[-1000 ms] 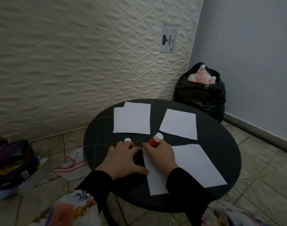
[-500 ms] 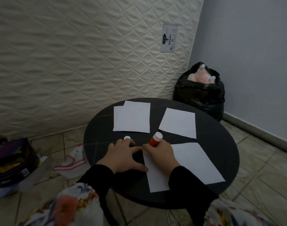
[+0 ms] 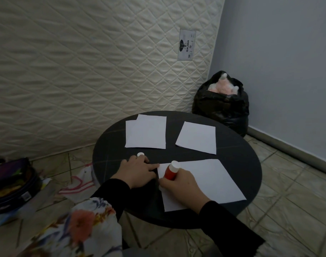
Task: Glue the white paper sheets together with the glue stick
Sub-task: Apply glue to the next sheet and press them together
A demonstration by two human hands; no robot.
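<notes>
At the near left corner of the large white sheet point(image 3: 204, 182), the right hand point(image 3: 182, 184) curls its grip around the red glue stick point(image 3: 170, 172), whose white end points up and away from the person while its lower end meets the paper under the fingers. The left hand point(image 3: 136, 172) lies just left of that corner, fingers flat and stretched, their tips touching the sheet's edge to pin it on the dark round tabletop point(image 3: 238, 151). Compared with a second ago, the stick sits further onto the sheet and leans lower, and the left fingertips have slid closer to the paper; this suggests glue is being spread along the left edge, so joining has not yet begun. Just beyond the left hand stands a small white cap point(image 3: 140, 154). Farther from the large sheet lie an overlapped pair of sheets point(image 3: 145, 134) and a single sheet point(image 3: 197, 137), both untouched.
</notes>
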